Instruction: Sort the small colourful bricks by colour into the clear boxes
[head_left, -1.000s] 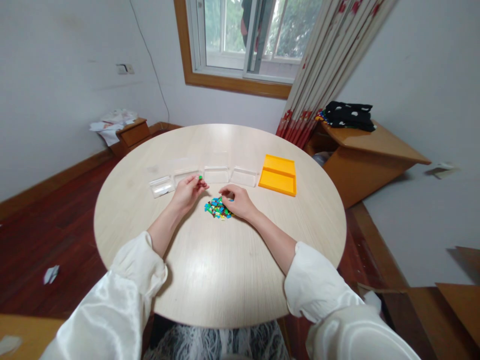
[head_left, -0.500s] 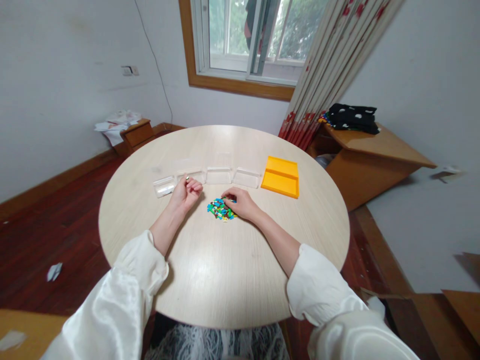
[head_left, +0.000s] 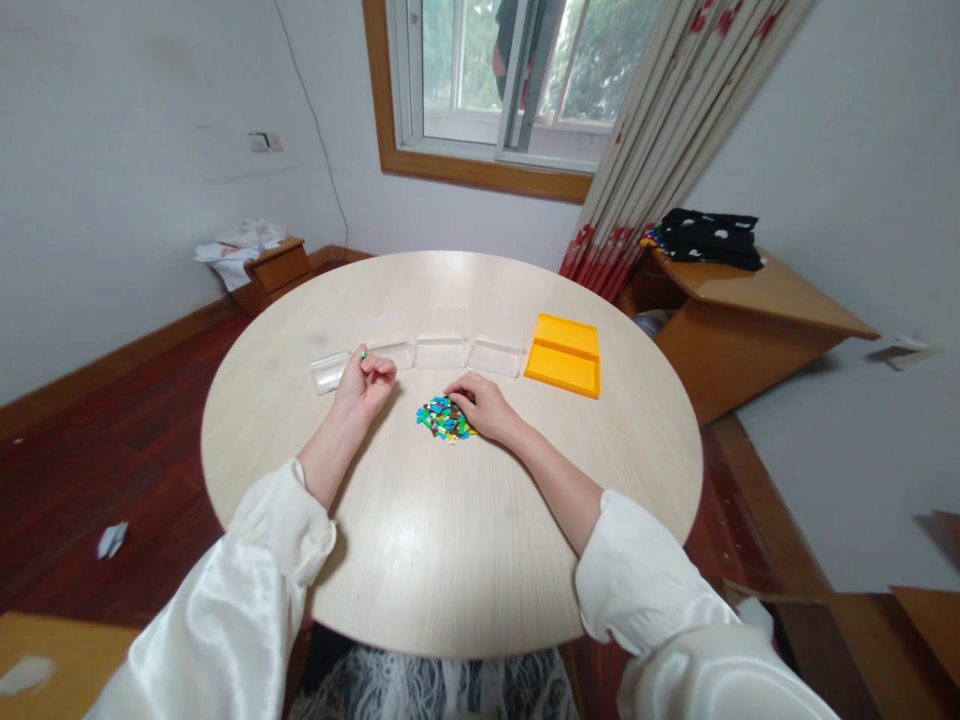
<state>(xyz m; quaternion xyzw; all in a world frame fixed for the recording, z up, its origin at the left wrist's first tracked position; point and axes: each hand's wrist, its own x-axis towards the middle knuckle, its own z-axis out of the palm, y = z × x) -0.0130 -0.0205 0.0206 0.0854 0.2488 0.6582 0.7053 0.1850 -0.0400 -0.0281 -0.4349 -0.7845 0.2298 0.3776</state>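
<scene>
the curled left hand (head_left: 362, 387) pinches a green block (head_left: 364, 353) near a clear box (head_left: 326, 376) and should hold snug, while the right hand (head_left: 486, 405), half curled, touches the block pile (head_left: 442, 420) on the table (head_left: 450, 550), hiding whatever it may hold.

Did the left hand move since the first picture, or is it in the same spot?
Yes, the left hand moved left, closer to the leftmost clear box on the table.

The right grip (head_left: 486, 408) partly hides the colourful pile of pieces (head_left: 441, 419).
</scene>
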